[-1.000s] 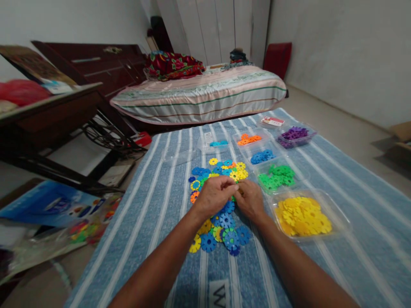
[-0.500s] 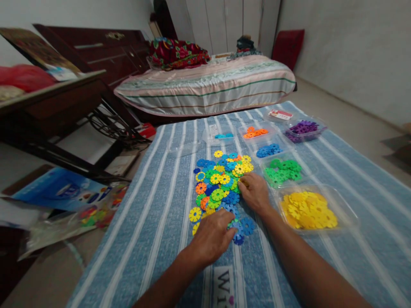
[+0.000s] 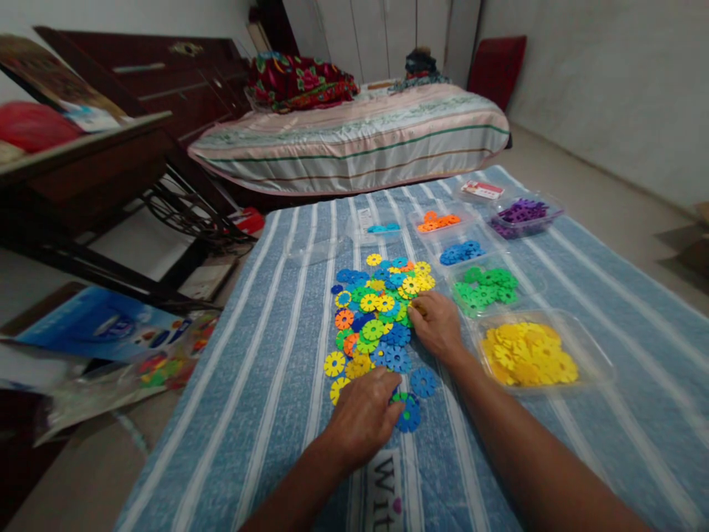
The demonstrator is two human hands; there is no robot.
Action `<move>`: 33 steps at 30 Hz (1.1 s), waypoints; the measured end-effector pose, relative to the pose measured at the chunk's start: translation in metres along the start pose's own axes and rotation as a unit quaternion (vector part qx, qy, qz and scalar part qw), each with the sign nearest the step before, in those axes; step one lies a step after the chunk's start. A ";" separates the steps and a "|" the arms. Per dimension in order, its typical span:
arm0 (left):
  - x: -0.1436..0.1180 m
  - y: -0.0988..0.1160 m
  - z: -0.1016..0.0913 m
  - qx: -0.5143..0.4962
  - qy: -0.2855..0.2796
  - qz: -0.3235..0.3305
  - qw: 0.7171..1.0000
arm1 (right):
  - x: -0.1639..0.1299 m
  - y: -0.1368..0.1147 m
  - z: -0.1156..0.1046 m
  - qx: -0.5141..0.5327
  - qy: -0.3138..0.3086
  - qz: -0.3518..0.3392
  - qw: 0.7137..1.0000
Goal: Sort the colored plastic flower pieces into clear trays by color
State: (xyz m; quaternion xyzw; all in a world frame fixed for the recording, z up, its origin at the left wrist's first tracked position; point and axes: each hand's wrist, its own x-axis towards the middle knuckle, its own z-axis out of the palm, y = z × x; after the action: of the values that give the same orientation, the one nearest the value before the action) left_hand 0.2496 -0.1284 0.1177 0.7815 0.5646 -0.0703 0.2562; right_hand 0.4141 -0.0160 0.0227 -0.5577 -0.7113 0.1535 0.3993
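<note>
A loose pile of notched plastic snowflake discs (image 3: pixel 374 329) in yellow, blue, green and orange lies on the striped cloth. My left hand (image 3: pixel 365 414) is curled over the near end of the pile, palm down, and hides what its fingers touch. Beside its thumb lie a blue disc with green showing at its middle (image 3: pixel 408 412) and a separate blue disc (image 3: pixel 423 382). At the pile's right edge my right hand (image 3: pixel 437 325) has its fingers pinched together, with a yellow disc (image 3: pixel 416 308) partly showing at the fingertips.
To the right stand clear tubs of yellow discs (image 3: pixel 529 355), green discs (image 3: pixel 486 288), blue discs (image 3: pixel 462 253), orange discs (image 3: pixel 437 222) and purple discs (image 3: pixel 521 214). A tub with a few light-blue discs (image 3: pixel 383 229) and a clear lid (image 3: pixel 315 251) lie behind the pile. A bed (image 3: pixel 354 140) stands beyond.
My left hand has shifted slightly toward me, and the blue discs beside it now lie farther apart. My right hand stays at the pile's right edge. The view has tilted a little.
</note>
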 end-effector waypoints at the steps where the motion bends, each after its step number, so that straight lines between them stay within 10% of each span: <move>1: -0.001 0.001 -0.001 0.007 -0.011 0.001 1.000 | 0.000 0.000 0.000 0.001 -0.003 0.001 1.000; 25: -0.003 -0.014 0.021 -0.330 0.134 -0.110 0.928 | -0.001 0.000 0.001 0.003 0.016 0.001 1.000; 33: -0.004 -0.014 0.017 -0.409 0.083 -0.164 0.894 | 0.000 0.000 -0.001 0.008 0.006 0.001 1.000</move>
State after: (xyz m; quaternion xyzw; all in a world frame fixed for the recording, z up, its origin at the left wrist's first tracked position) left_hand 0.2386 -0.1363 0.1005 0.5070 0.6830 0.1906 0.4900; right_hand 0.4142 -0.0163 0.0233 -0.5564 -0.7069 0.1566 0.4076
